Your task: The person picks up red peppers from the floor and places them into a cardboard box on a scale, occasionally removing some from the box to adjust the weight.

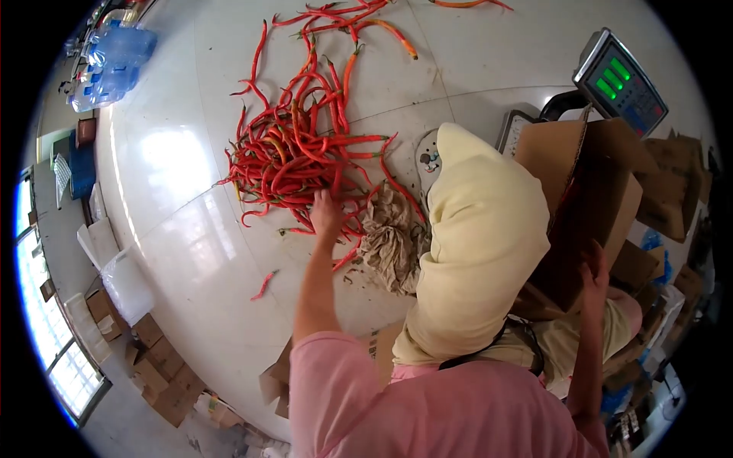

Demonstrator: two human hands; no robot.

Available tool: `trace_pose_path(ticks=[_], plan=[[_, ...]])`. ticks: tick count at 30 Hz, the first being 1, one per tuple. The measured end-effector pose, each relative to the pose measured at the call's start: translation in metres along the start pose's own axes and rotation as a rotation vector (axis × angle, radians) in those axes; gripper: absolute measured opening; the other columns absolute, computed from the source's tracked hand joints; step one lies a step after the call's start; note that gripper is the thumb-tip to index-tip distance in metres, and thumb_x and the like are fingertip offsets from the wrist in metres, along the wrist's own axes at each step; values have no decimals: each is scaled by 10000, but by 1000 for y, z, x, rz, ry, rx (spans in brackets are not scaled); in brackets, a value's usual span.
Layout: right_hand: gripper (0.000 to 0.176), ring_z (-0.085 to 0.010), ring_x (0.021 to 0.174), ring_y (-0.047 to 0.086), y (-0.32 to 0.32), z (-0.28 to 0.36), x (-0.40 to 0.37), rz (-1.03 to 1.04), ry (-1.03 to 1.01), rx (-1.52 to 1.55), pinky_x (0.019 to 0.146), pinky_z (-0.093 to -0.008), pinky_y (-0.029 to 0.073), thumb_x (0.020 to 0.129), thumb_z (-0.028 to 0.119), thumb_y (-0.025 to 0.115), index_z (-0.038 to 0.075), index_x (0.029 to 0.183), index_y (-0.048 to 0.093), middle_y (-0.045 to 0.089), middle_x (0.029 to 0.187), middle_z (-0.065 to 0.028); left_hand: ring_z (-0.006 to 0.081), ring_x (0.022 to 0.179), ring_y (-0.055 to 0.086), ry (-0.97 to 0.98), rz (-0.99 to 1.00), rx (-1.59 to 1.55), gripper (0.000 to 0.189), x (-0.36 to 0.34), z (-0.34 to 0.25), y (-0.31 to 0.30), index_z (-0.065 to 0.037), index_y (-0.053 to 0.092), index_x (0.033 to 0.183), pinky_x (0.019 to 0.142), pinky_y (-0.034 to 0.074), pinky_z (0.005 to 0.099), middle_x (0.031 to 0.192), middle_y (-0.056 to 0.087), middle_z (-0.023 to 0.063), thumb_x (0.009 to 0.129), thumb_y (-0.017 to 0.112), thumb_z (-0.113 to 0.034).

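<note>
Long red chili peppers (282, 164) lie in a tangled pile on the pale tiled floor, some of them orange. At the pile's near edge is my left hand (326, 214), its fingers closed around a red pepper. My right hand (593, 271) rests beside the open cardboard box (628, 217) on the right, fingers apart, near its near side. The box's inside is dark, and its contents cannot be made out. Crumpled brown paper (388, 240) sits between the pile and my bent knee. One small pepper (265, 285) lies apart on the floor.
A scale with a lit green display (620, 80) stands behind the box. Blue water bottles (118, 57) are at the upper left. Flattened cardboard (164, 374) and plastic wrap (128, 286) line the left side. More cardboard (672, 183) lies at the right.
</note>
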State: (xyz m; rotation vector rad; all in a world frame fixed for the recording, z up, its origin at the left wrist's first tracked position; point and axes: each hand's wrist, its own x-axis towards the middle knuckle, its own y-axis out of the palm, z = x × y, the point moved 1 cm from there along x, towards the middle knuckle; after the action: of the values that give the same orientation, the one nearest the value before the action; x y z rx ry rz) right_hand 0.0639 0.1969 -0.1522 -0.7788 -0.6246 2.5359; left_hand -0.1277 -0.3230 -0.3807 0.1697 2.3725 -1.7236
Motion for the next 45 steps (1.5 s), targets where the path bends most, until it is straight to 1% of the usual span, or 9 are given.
trace_pose_path(ticks=[5, 8, 11, 14, 21, 28, 34, 40, 45], plan=[[481, -195, 1095, 482, 6, -11, 3, 15, -38, -64, 909, -297, 376, 860, 70, 467, 62, 1331, 371, 491, 1210, -102, 298, 1039, 468, 455, -67, 181, 300, 78, 6, -46, -28, 543, 982, 771, 494, 383, 1080, 477, 99, 688, 509, 27], [483, -189, 1081, 487, 13, 3, 2, 42, -39, -85, 899, -297, 382, 862, 59, 460, 64, 1335, 364, 498, 1195, -102, 298, 1309, 239, 460, 187, 435, 754, 112, 4, -55, -69, 342, 1328, 1063, 260, 394, 1382, 298, 110, 676, 705, -182], [491, -180, 1060, 492, 21, 21, -1, 14, -16, -100, 887, -294, 390, 858, 52, 467, 73, 1337, 363, 509, 1175, -99, 274, 1364, 110, 314, 446, 594, 1131, 125, -11, -58, -108, 98, 1426, 1110, 123, 419, 1455, 174, 100, 572, 802, -343], [498, -178, 1047, 495, 18, 5, -4, 5, -48, -82, 883, -287, 391, 850, 31, 471, 84, 1335, 369, 520, 1154, -98, 275, 1362, 112, 292, 478, 700, 1221, 123, -12, -48, -117, 49, 1430, 1107, 110, 449, 1444, 194, 97, 522, 824, -375], [509, -167, 1021, 502, 20, 2, -10, 13, 31, -155, 879, -277, 392, 838, -6, 462, 91, 1330, 378, 540, 1108, -80, 244, 1232, 362, 320, 332, 821, 862, 124, 14, -22, -45, 234, 1371, 1097, 160, 420, 1235, 451, 107, 668, 712, -187], [500, -162, 1009, 508, 21, 3, -15, -9, 20, -131, 875, -272, 392, 837, -11, 453, 89, 1323, 387, 542, 1104, -77, 228, 965, 544, 245, 295, 741, 246, 110, 14, -16, -58, 542, 980, 951, 348, 373, 973, 586, 105, 739, 570, -99], [492, -161, 1031, 505, 18, 4, -18, -6, -1, -87, 885, -264, 385, 846, -8, 444, 69, 1328, 374, 535, 1126, -82, 268, 896, 556, 291, -45, 438, 271, 91, 6, -61, -61, 572, 913, 898, 376, 381, 906, 607, 93, 675, 655, -161], [488, -161, 1058, 497, 12, 4, -27, -28, -61, 36, 903, -260, 373, 861, 14, 447, 55, 1339, 356, 510, 1172, -77, 308, 787, 576, -82, -514, -66, 303, 66, -24, -154, -23, 599, 869, 718, 446, 418, 817, 612, 129, 644, 704, -197], [464, -173, 1097, 482, 5, 22, -38, -5, -175, 133, 915, -277, 377, 892, 68, 456, 57, 1343, 351, 439, 1288, -84, 110, 549, 526, 22, -1028, -528, 150, 31, -56, -279, 30, 589, 810, 511, 451, 259, 665, 593, 50, 745, 678, -73]])
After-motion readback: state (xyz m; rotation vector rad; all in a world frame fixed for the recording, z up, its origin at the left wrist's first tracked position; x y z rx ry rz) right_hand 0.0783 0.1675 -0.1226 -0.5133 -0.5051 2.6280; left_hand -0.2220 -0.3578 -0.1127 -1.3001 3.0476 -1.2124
